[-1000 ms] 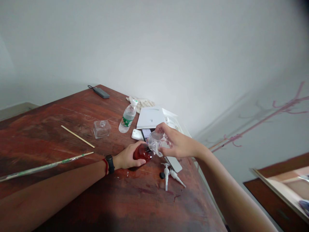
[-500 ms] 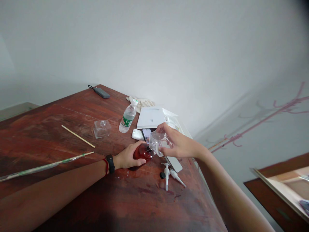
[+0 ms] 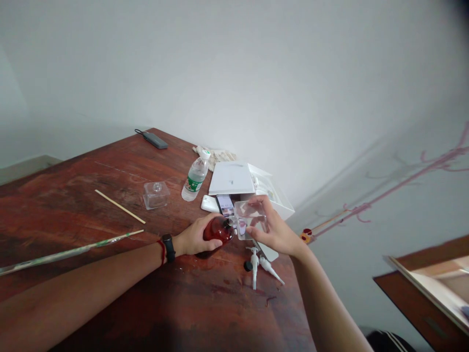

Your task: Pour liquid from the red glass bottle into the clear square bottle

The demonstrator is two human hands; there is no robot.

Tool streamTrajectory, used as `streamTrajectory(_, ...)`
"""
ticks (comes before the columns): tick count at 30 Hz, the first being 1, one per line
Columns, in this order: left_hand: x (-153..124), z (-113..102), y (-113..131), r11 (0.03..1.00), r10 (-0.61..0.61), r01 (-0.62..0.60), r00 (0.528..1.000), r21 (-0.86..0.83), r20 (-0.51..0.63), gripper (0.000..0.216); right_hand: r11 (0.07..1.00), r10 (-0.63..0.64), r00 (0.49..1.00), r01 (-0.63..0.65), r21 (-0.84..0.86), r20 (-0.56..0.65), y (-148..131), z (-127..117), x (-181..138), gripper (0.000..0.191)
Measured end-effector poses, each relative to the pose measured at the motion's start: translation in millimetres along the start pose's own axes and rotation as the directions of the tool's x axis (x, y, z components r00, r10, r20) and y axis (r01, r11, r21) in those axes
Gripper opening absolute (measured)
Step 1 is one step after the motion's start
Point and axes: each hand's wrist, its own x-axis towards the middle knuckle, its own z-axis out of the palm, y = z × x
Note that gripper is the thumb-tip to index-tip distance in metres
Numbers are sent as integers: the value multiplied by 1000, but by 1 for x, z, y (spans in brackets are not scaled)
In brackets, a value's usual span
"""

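My left hand (image 3: 196, 238) is wrapped round a reddish-brown bottle (image 3: 220, 230), which leans to the right just above or on the table. In my right hand (image 3: 271, 225) is a clear square bottle (image 3: 244, 219), gripped by its sides and lying sideways in the air. Its neck points left and meets the mouth of the brown bottle; whether they touch I cannot tell. Below my right hand lie two white pump heads (image 3: 255, 269) and a black cap (image 3: 248, 266). A second clear square bottle (image 3: 156, 196) stands to the left.
A water bottle with a green label (image 3: 194, 178) stands behind my hands. Near it are a white box (image 3: 231, 177), a phone (image 3: 225, 205) and a white case (image 3: 209, 203). Wooden sticks (image 3: 119, 206) lie left; a grey device (image 3: 155, 141) sits at the back.
My right hand has turned the clear square bottle from a tilted pose to lying nearly level, moving it slightly right. My left hand and the brown bottle have hardly moved.
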Motion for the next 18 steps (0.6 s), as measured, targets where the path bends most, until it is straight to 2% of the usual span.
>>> streamTrajectory(7, 1, -2, -1, 1000, -5, 5, 1000, 3, 4, 66, 982, 91, 974, -54, 181, -205, 7, 29, -20, 48)
streamTrajectory(14, 3, -1, -2, 998, -44, 44, 999, -40, 8, 71, 944, 189, 922, -76, 321, -337, 26, 49, -29, 58)
streamTrajectory(18, 3, 0, -7, 996, -52, 53, 998, -74, 21, 76, 874, 255, 894, -49, 484, -369, 36, 63, -32, 63)
